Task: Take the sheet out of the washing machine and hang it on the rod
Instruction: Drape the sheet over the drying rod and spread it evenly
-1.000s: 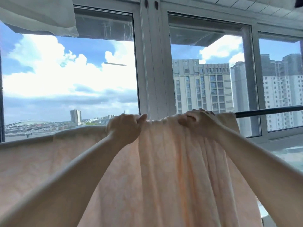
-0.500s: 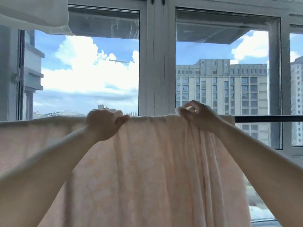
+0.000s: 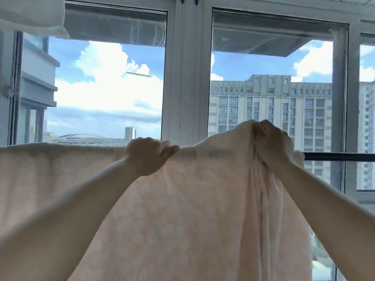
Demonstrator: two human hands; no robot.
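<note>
While the sheet already lies over the rod, these lines run from the left of the scene to the right.

Spread part, left: the pale peach sheet [image 3: 60,169] hangs flat over the rod here, its top edge level and its cloth dropping out of view below.

Left hand: the left hand [image 3: 147,157] sits at the top edge near the middle, fingers curled over the fold and thumb pointing right, pinching the cloth against the line of the rod.

Right hand: the right hand [image 3: 272,142] has its fingers closed round a bunched gather, lifted a little above the rod, so the edge rises in a slope between the two hands.

Bunched part, right: under that hand the cloth falls in tight vertical pleats.

Rod: the dark rod [image 3: 341,156] shows bare only to the right of the sheet.

Window: a white window frame [image 3: 182,78] stands far behind, with buildings beyond.

Handling: soft and limp, likely damp and so fairly heavy and clingy; it should drag on the rod rather than slide freely.

Where to hold: along the top edge, a handful at a time, lifting clear before shifting right.
</note>
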